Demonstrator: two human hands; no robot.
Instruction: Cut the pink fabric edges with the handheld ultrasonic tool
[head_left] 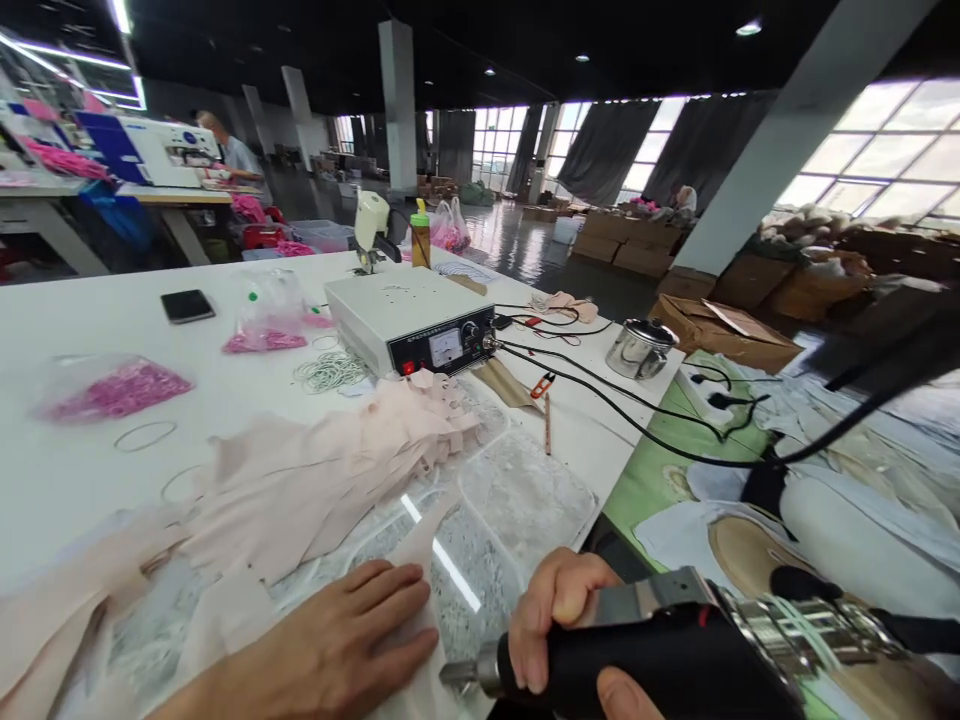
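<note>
My left hand (337,640) lies flat with its fingers stretched out, pressing a pale pink fabric strip (420,535) onto the clear, scuffed sheet (525,490) on the table. In my right hand (559,610) is a black handheld ultrasonic welder (660,650), my fingers wrapped round its barrel. Its metal tip points left and sits at the strip's edge, close to my left fingertips; whether it touches the cloth I cannot tell. Beyond my left hand spreads a pile of pale pink fabric pieces (322,470). More cloth lies under and beside my left wrist.
A control box (405,320) with a dial stands behind the pile, its black cables running right. Nearby are orange snips (541,385), a pencil (547,425), a steel mug (641,348), rubber bands (330,372), bags of pink pieces (120,388) and a phone (187,306).
</note>
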